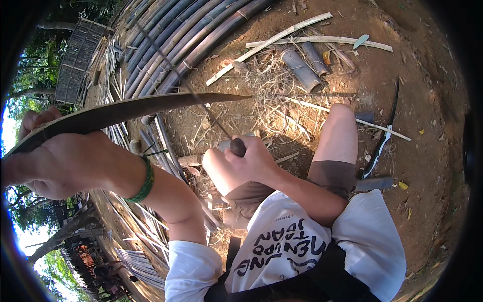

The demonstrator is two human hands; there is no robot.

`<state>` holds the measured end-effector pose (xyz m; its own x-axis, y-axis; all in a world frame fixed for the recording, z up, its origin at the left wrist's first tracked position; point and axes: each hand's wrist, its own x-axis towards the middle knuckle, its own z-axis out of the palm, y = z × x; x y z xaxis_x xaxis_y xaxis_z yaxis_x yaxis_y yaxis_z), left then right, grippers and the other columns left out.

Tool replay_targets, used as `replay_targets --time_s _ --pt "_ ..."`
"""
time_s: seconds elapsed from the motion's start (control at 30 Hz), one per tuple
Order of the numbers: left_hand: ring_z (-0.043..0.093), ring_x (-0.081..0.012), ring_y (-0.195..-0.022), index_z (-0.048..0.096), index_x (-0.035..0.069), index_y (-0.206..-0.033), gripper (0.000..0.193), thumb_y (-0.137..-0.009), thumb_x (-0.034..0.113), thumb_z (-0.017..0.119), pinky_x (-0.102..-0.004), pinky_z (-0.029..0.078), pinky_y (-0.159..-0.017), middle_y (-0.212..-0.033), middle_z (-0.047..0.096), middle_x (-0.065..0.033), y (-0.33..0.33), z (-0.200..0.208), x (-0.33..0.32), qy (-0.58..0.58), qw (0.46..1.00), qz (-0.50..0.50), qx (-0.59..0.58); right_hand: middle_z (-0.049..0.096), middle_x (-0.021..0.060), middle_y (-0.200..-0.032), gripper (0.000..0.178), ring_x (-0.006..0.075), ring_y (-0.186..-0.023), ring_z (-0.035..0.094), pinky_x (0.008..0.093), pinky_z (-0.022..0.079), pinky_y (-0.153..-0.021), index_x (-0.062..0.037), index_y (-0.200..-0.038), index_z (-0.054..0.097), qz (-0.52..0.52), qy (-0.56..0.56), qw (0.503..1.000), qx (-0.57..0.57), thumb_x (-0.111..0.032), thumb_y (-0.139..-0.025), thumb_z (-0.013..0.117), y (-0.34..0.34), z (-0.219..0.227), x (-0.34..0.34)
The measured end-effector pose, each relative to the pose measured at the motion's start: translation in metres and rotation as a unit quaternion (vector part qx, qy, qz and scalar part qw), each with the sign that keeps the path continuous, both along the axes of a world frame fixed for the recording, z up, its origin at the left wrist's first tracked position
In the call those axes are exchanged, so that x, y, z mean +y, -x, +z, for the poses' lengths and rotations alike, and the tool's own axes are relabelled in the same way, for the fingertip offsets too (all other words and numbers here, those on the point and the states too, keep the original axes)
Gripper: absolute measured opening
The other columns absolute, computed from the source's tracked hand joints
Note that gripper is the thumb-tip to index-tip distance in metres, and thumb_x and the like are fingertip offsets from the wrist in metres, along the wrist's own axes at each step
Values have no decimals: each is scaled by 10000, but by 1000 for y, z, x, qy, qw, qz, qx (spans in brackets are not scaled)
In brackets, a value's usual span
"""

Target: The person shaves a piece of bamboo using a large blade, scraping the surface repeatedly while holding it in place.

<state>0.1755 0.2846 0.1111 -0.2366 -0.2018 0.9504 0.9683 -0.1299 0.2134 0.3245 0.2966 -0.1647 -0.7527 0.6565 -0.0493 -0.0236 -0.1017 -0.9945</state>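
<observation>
My left hand point(75, 156), with a green woven band at the wrist, is raised at the left with its fingers wrapped round a long bamboo strip point(151, 106). The strip is dark on its face, pale along one edge, and tapers to a point toward the middle of the head view. In front of my body, my right hand point(254, 158) is closed on the dark handle of a long knife point(237, 147). Its thin blade points up and left, crossing the strip in the picture; whether they touch I cannot tell. My bare knees are bent below.
Long bamboo poles point(186, 35) lie side by side at the far left. Pale split strips point(282, 46), short bamboo sections point(301, 69) and curly shavings point(271, 100) litter the dirt ahead. A long curved black thing with a white part point(386, 136) lies on the right.
</observation>
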Motion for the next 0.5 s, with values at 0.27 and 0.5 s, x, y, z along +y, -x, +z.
replay_targets --time_s 0.27,0.5 --pt "627 -233 -538 482 -91 -850 472 -1028 342 417 -250 508 -419 -721 607 -202 -23 -3 8 -32 999 -9 -22 467 39 -540 271 127 -531 421 345 356 -504 20 -673 497 11 -32 998 59 -164 -803 646 -8 23 8" --pt "588 -222 -524 496 -64 -820 440 -991 340 526 -266 475 -400 -723 575 -175 1 0 -6 2 994 -71 77 533 51 -536 249 146 -476 545 338 424 -467 -16 -667 519 62 129 973 -182 -165 -836 624 4 -107 32"
